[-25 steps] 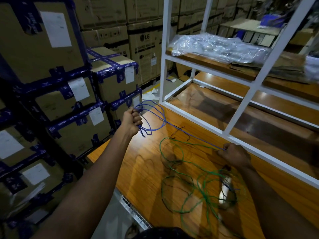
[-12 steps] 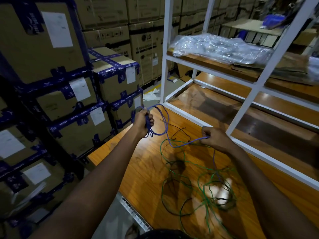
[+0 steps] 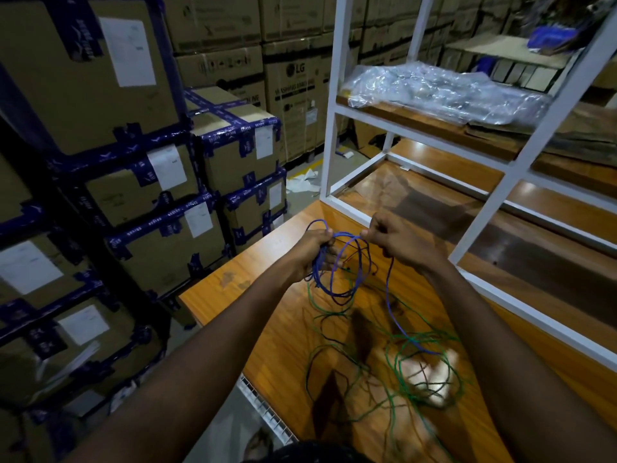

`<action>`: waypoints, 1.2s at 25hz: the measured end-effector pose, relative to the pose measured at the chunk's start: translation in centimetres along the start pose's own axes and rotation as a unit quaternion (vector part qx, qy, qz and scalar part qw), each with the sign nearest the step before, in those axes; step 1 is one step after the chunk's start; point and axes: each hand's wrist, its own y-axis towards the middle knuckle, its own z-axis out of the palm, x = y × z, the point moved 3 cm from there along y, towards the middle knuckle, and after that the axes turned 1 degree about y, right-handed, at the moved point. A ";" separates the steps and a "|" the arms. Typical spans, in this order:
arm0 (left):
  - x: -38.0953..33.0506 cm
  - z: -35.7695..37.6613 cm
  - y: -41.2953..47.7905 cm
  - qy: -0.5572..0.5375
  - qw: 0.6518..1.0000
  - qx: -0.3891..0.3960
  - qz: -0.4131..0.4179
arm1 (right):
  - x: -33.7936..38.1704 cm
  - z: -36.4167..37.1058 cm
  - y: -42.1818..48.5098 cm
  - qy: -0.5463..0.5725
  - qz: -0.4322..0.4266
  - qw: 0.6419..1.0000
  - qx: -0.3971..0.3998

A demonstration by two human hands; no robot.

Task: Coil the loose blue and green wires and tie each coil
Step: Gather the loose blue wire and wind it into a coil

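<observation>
My left hand (image 3: 312, 250) is closed around several loops of the blue wire (image 3: 335, 272), which hang below the fist above the wooden table (image 3: 263, 315). My right hand (image 3: 397, 243) is right beside it, pinching the same blue wire between thumb and fingers. From the right hand a loose blue strand drops down to the table. The green wire (image 3: 424, 369) lies in a loose tangle on the table below both hands, uncoiled and touched by neither hand.
A white metal shelf frame (image 3: 521, 158) stands on the table at the right, with a clear plastic bag (image 3: 444, 91) on its upper shelf. Stacked cardboard boxes (image 3: 160, 168) with blue tape fill the left. The table's edge runs along the lower left.
My right hand has come up and left from the table to meet my left hand, bringing another turn of blue wire. The blue coil in my left hand has grown.
</observation>
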 end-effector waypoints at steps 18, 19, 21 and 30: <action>-2.0 -4.8 0.4 -0.232 0.972 -0.008 -0.021 | -14.6 -2.4 -4.5 -0.067 0.153 0.975 -0.145; -1.8 -4.6 0.6 -0.246 0.969 -0.011 -0.020 | -15.0 -2.5 -4.7 -0.057 0.161 0.974 -0.152; -1.4 -4.0 1.0 -0.285 0.958 -0.020 -0.016 | -15.5 -2.5 -5.0 -0.034 0.167 0.971 -0.167; -1.2 -3.1 1.7 -0.344 0.932 -0.102 0.052 | -8.4 -0.8 -4.1 0.003 0.037 0.995 -0.093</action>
